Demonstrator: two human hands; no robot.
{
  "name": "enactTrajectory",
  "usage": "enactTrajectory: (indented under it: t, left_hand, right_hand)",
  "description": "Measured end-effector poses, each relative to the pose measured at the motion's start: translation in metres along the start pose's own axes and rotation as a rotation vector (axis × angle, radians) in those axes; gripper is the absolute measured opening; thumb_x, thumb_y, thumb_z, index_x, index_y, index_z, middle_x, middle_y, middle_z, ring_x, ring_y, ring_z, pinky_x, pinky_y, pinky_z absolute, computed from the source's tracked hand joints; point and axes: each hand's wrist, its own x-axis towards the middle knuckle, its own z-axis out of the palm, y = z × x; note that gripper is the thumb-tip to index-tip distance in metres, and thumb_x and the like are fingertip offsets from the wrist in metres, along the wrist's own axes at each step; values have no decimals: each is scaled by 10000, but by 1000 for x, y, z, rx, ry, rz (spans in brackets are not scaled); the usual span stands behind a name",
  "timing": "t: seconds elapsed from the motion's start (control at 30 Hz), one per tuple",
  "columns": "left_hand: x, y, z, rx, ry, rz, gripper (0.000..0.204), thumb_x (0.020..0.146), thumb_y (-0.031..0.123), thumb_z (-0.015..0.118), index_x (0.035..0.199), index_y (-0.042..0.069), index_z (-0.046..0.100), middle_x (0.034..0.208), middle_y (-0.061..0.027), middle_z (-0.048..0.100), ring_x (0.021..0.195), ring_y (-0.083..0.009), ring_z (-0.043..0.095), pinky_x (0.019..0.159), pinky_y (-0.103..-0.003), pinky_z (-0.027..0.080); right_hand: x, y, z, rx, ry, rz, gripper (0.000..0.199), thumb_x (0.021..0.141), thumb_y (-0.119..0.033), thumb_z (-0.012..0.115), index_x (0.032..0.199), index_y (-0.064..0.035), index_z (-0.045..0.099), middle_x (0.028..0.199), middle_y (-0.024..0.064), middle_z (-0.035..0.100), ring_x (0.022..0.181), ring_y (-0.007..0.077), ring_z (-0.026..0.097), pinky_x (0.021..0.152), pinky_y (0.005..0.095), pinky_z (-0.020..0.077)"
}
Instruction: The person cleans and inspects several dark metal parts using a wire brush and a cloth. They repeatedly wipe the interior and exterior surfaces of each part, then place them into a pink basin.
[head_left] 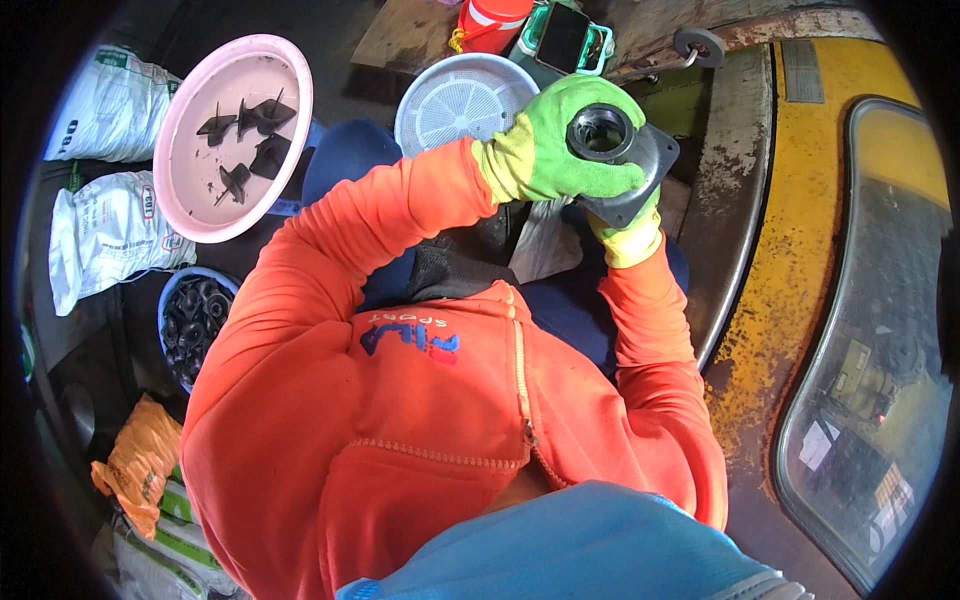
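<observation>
Apparent inspection step: the left gloved hand (560, 142) curls firmly around the black square-flanged collar (652, 163), far and right of centre; the right gloved hand (642, 220) sits beneath, finger state indeterminable; the next move likely requires controlled rotation.

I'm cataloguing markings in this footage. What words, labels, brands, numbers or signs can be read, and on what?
I'm locating lettering without copying wording.
Orange-red jacket: blue, red and white chest lettering, readable.
Upper white sack: large dark lettering, partly readable.
Lower white sack: printing, mostly too small to read.
Orange bag: dark printing, too blurred.
Grey plate on the yellow machine: any markings too small.
</observation>
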Motion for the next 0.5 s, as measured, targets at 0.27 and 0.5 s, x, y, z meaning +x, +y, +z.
enactTrajectory:
  t: [0.27, 0.5]
  left_hand:
    - [3, -3, -6, -367, -316, -51, 397, 657, 96, 798, 1006, 46, 615, 1075, -103, 623, 1003, -234, 599, 862, -360, 484]
    - [8, 5, -20, -367, -672, -39, 483, 670, 168, 770, 1107, 40, 610, 1201, -128, 588, 1127, -259, 554, 961, -387, 436]
  right_hand:
    - [-27, 5, -6, -184, -107, -137, 449, 726, -150, 743, 1143, -53, 610, 1104, 119, 623, 1012, 299, 602, 854, 382, 490]
    - [-53, 23, 0, 152, -351, -6, 588, 777, -188, 752, 1306, -85, 517, 1268, 106, 553, 1171, 256, 531, 979, 373, 431]
